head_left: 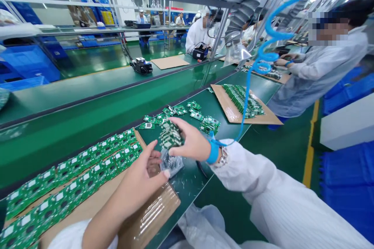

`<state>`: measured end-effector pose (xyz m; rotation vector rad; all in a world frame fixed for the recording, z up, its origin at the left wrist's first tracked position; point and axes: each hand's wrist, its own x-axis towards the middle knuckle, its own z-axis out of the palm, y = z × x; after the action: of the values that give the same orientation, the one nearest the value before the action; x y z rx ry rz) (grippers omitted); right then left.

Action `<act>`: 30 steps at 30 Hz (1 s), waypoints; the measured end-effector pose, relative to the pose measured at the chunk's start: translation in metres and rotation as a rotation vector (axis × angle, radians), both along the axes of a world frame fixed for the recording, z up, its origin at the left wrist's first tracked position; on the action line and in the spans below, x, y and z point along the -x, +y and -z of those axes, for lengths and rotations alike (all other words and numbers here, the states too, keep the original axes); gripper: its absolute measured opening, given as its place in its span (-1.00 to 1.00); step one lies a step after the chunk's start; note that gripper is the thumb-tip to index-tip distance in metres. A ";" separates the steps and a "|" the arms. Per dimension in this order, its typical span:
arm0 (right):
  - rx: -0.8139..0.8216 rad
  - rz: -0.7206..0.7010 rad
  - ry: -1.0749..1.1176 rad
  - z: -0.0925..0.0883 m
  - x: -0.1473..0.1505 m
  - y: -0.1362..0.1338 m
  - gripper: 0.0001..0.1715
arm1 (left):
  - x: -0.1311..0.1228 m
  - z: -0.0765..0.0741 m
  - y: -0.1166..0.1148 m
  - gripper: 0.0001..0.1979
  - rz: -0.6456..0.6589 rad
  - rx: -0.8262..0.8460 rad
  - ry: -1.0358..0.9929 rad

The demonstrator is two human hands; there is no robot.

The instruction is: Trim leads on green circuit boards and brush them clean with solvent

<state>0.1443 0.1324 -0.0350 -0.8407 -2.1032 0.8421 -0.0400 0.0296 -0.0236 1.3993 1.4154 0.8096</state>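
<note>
My right hand (191,140), with a blue strap at its wrist, grips a stack of small green circuit boards (170,134) above the bench. Close by on the left, my left hand (146,173) has its fingers spread and holds nothing. Under the stack lies a clear plastic bag (172,163), partly hidden by both hands. Rows of green boards (78,181) rest on a brown cardboard sheet (157,210) at the left. Loose boards (196,114) are scattered beyond my right hand.
A second cardboard sheet (229,113) bears tightly packed boards (244,99). A coiled blue cord (248,85) hangs down to my right wrist strap. Thin clippings lie near the bench edge. Another person (321,62) works at the right; blue crates (347,186) stand below.
</note>
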 end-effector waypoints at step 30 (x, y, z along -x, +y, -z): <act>0.137 -0.303 -0.018 0.080 0.078 -0.120 -0.12 | 0.043 0.081 -0.095 0.03 -0.179 -0.115 0.232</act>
<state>0.0665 0.0120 -0.1153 -0.6066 -2.2421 1.1516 -0.0825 -0.0653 -0.1045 1.5074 1.7148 0.8755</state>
